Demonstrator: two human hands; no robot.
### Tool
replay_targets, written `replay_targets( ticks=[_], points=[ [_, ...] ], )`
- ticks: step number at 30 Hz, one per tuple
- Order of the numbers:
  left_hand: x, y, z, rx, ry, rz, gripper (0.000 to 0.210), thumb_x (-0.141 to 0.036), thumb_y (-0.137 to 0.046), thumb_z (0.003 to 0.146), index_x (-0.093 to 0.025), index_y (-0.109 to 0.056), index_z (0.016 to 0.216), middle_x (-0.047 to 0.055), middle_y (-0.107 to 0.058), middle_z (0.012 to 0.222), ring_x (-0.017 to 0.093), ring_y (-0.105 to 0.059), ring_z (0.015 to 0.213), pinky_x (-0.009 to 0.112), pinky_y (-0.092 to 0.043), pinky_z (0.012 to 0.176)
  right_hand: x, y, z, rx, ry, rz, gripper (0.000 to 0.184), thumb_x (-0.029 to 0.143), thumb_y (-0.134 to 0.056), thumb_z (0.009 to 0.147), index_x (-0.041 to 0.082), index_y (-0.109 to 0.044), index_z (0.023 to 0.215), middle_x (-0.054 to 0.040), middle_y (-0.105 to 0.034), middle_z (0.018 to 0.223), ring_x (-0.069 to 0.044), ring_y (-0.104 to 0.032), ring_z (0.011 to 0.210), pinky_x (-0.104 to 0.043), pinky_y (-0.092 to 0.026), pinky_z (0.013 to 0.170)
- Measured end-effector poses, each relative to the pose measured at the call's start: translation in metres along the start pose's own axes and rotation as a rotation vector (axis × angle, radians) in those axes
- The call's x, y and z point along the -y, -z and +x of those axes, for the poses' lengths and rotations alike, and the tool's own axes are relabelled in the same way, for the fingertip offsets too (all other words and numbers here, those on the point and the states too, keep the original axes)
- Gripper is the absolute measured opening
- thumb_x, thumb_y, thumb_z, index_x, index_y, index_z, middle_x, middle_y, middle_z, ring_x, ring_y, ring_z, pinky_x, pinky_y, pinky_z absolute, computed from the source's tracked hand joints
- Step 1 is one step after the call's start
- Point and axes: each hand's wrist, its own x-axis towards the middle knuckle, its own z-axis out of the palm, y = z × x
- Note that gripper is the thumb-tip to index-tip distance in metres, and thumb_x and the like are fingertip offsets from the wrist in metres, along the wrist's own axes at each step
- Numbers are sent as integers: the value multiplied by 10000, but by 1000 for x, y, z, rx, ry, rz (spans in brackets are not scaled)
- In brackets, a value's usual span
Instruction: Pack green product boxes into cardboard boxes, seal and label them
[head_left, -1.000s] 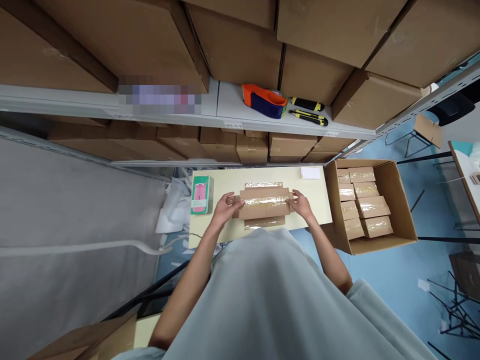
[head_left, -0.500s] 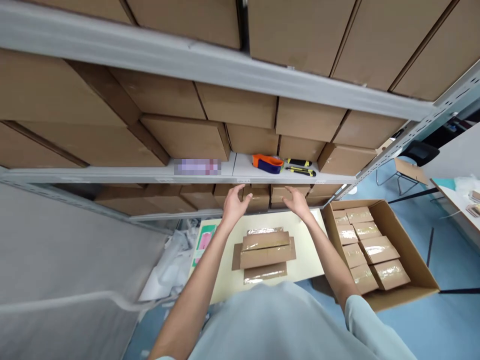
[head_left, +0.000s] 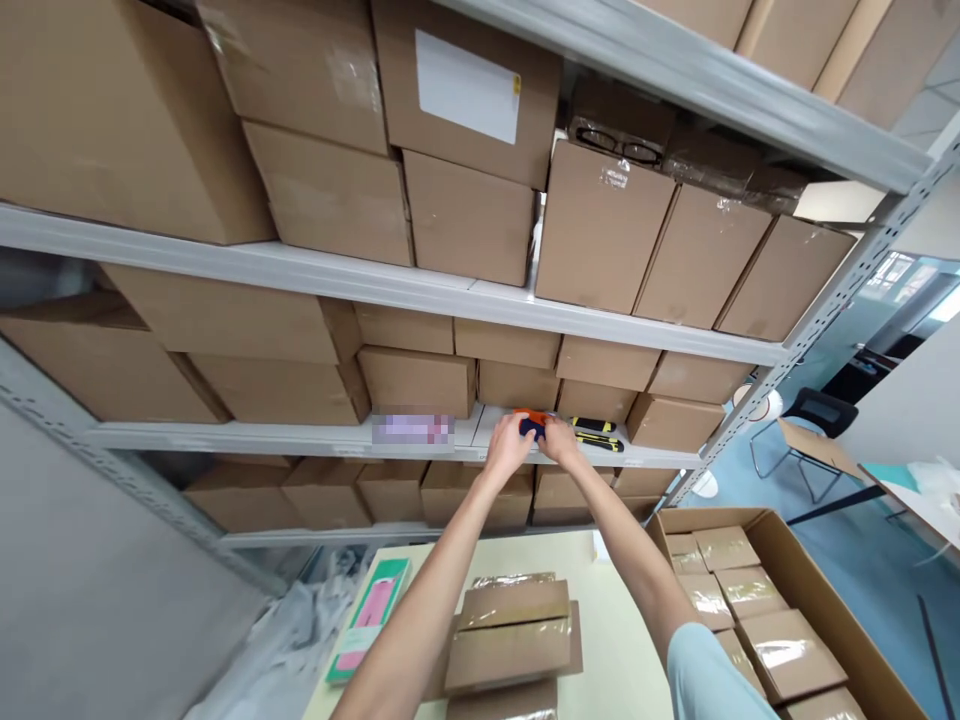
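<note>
On the middle shelf ledge (head_left: 480, 440), both of my hands are at an orange-and-navy tape dispenser (head_left: 532, 428). My left hand (head_left: 510, 442) is closed around its left side, with fingers curled over it. From the right, my right hand (head_left: 557, 438) grips the other end. Parts of the dispenser are hidden behind the fingers. Just right of it lie two yellow-and-black utility knives (head_left: 598, 441). Below my forearms, small taped cardboard boxes (head_left: 510, 655) are stacked on a pale yellow table (head_left: 615, 620).
Cardboard boxes (head_left: 472, 230) fill the grey metal shelving. A blurred-out purple item (head_left: 412, 429) lies left on the ledge. A green-and-pink package (head_left: 369, 620) sits on the table's left. At right stands a large open carton (head_left: 817, 600) of taped boxes; a chair (head_left: 817, 430) is beyond.
My hands have moved forward from above the table to the shelf and closed on the tape dispenser. The view has tilted up, showing more of the upper shelves.
</note>
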Motion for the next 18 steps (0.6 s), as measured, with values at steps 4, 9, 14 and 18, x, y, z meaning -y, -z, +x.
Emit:
replay_targets(
  ticks=[4, 9, 14, 18],
  points=[
    [0, -2, -9, 13, 4, -14, 342, -198, -732, 899, -169, -759, 1238, 178, -783, 1271, 336, -747, 1230, 508, -562, 1156, 5, -8, 10, 46, -33, -13, 451, 163, -658, 1017, 49, -671, 1453, -296, -729, 1433, -354, -687, 1399, -438, -479, 1193],
    [12, 5, -35, 21, 28, -52, 319, -202, -730, 870, -182, -774, 1185, 166, -807, 1220, 338, -773, 1201, 523, -577, 1156, 1, -11, 2, 27, 3, 42, 422, 95, -651, 997, 18, -664, 1412, -293, -771, 1328, -321, -724, 1332, -420, -441, 1225],
    [29, 8, -83, 46, 110, -146, 277, -297, -696, 912, -207, -765, 1165, 167, -826, 1221, 337, -809, 1145, 533, -650, 1063, -5, -32, -35, -41, 70, 258, 412, 225, -496, 1107, 92, -594, 1485, -231, -751, 1402, -289, -728, 1290, -401, -516, 1150],
    [27, 5, -143, 79, 192, -440, 359, -478, -675, 959, -208, -746, 1185, 140, -836, 1192, 281, -837, 1041, 469, -697, 970, -9, -72, -92, -119, 165, 886, 414, 461, -552, 1075, 151, -655, 1329, -169, -789, 1269, -294, -747, 1173, -405, -575, 1074]
  ],
)
